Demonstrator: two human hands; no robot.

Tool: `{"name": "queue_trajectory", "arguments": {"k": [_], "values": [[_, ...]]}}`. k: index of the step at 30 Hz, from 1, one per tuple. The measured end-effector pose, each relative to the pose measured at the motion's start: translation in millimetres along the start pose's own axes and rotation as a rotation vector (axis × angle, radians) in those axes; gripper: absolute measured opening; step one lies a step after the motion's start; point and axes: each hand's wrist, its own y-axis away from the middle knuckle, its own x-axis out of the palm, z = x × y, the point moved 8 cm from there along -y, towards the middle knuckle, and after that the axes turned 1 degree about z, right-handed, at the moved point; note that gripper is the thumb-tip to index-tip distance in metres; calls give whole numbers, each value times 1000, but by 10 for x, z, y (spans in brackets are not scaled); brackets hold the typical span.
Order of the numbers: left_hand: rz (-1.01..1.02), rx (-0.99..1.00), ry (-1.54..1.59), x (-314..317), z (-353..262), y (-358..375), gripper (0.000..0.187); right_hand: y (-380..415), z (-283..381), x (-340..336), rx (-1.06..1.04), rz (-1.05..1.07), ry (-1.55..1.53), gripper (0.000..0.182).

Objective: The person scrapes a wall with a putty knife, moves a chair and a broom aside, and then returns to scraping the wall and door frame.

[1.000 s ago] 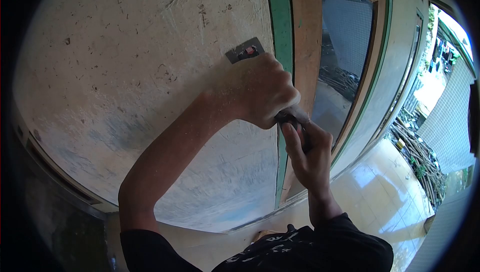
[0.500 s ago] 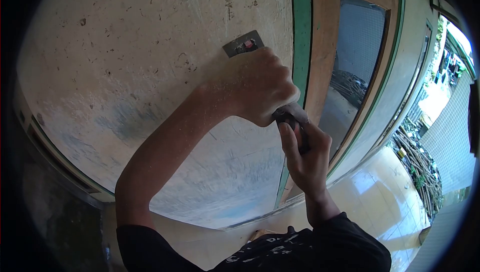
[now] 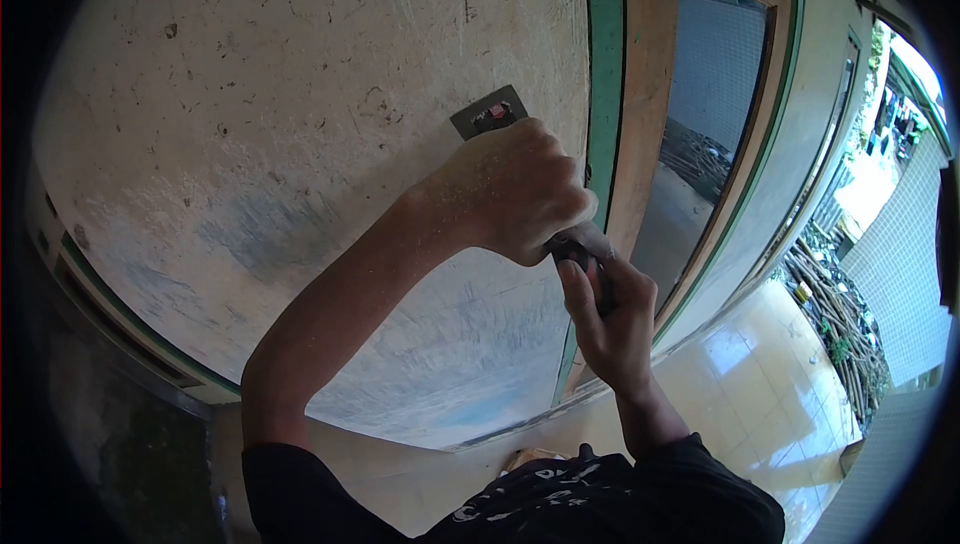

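A scraper with a flat grey metal blade (image 3: 488,114) lies against the worn, scratched wall (image 3: 300,64), near the green door frame. My left hand (image 3: 520,192) is closed in a fist around the tool just below the blade. Lower down and to the right, my right hand (image 3: 612,314) grips the dark end of the handle, its thumb pressed along it. The two hands are close together. Most of the handle is hidden under my fingers. Pale dust covers my left hand and wrist.
Right of the wall stands a green frame (image 3: 604,64) beside a wooden door frame with a glass pane (image 3: 712,74). Shiny floor tiles (image 3: 740,394) lie below. A pile of sticks (image 3: 835,324) is at the far right, beside a netted sheet (image 3: 900,264).
The blade and my left hand appear slightly lower in the view, with both hands still on the tool. The whole view has shifted a little.
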Motion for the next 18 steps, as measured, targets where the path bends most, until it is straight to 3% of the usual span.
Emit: {"name": "queue_trajectory", "arguments": {"k": [4,7,8,11,13,15,18], "values": [[-29,35,-31,-9,30,120,15,-16,4,156,-89,-37,88,15],[-43,8,-111,-225,240,107,14,-206,190,161,-24,-22,47,14],[-26,-14,-119,-279,267,92,13,-221,273,149,-80,16,127,26],[74,-56,1,-230,254,137,15,-114,278,208,-93,1,76,27],[-28,3,37,-216,93,228,13,0,208,263,-54,35,74,26],[-12,7,-6,-187,85,301,12,32,212,334,-170,-47,98,17],[-33,19,-33,-306,232,244,13,-174,336,310,-126,2,134,17]]}}
